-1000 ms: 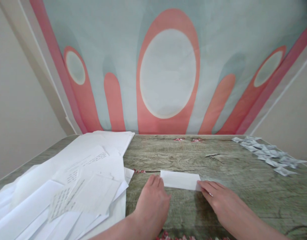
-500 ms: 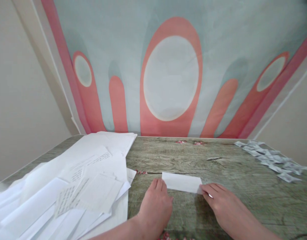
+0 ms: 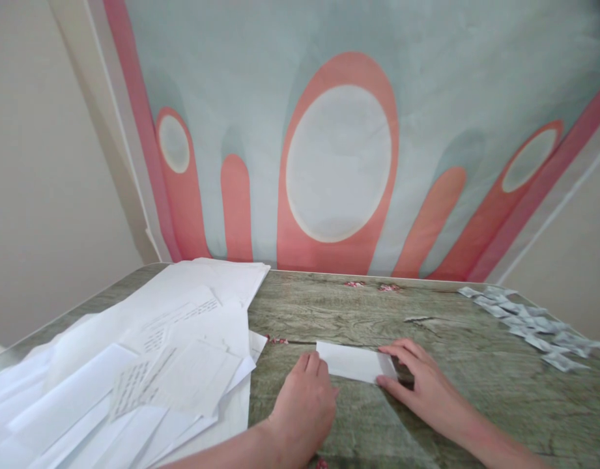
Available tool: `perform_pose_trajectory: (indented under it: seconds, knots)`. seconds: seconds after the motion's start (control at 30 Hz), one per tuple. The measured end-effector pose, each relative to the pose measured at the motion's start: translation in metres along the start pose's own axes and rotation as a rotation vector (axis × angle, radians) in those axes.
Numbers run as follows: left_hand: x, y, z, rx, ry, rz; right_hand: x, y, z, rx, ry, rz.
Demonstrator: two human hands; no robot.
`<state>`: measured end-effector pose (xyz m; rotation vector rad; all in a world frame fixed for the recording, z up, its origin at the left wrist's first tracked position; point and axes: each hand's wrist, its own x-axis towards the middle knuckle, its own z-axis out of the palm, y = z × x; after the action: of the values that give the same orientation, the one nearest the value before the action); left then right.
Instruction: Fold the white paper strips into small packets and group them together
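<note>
White paper strip [image 3: 351,363] lies on the wood-grained table [image 3: 300,306] in front of the person, its long side running roughly left to right and dipping a little toward the near side at its right end. At its left end is the left hand [image 3: 305,400], back upward and fingers curled together, the fingertips at the paper's corner; whether they pinch it or merely press it, I cannot tell. Across the right end spreads the right hand [image 3: 419,381], thumb and fingers parted, the thumb at the near edge and the forefinger at the far edge. Just beyond the strip's left end, small red-and-white marks [image 3: 277,340] show on the tabletop. Farther left, a broad heap of white sheets [image 3: 231,279] covers much of that side, with smaller printed slips [image 3: 195,378] lying loosely over it. Well apart on the right, pale folded pieces [image 3: 539,322] overlap in a slanting cluster near the table's edge. Behind the table rises a grey-blue backdrop [image 3: 260,85] bearing coral shapes and white ovals, with plain beige walls [image 3: 45,195] at either side.
</note>
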<state>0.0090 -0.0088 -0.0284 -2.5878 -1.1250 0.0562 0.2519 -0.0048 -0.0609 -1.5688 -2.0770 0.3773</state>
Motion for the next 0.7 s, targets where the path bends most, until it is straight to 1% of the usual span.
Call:
perform_pose_trajectory:
  seconds: [0.07,0.17,0.27,0.33,0.43,0.53,0.63,0.7]
  knots:
    - [-0.002,0.000,0.000,-0.033,0.014,-0.041,-0.001,-0.004,-0.002,0.016,-0.031,0.030]
    - [-0.004,-0.003,0.001,-0.086,0.056,-0.042,-0.002,-0.008,-0.005,0.029,-0.049,0.083]
    - [-0.004,-0.004,0.000,-0.137,0.092,0.073,-0.004,-0.007,-0.003,0.008,-0.038,0.118]
    - [-0.003,-0.005,0.000,-0.184,0.096,0.145,-0.005,-0.004,0.000,-0.004,-0.022,0.129]
    - [-0.002,-0.005,0.002,-0.247,0.092,0.189,-0.006,-0.003,0.004,0.002,-0.020,0.164]
    - [-0.003,-0.006,0.003,-0.285,0.109,0.209,-0.009,-0.008,0.005,0.058,-0.038,0.204]
    - [-0.005,-0.008,0.002,-0.309,0.133,0.217,-0.013,-0.016,0.004,0.139,-0.019,0.156]
    - [-0.005,-0.008,0.000,-0.326,0.135,0.225,-0.016,-0.020,0.003,0.153,0.051,0.073]
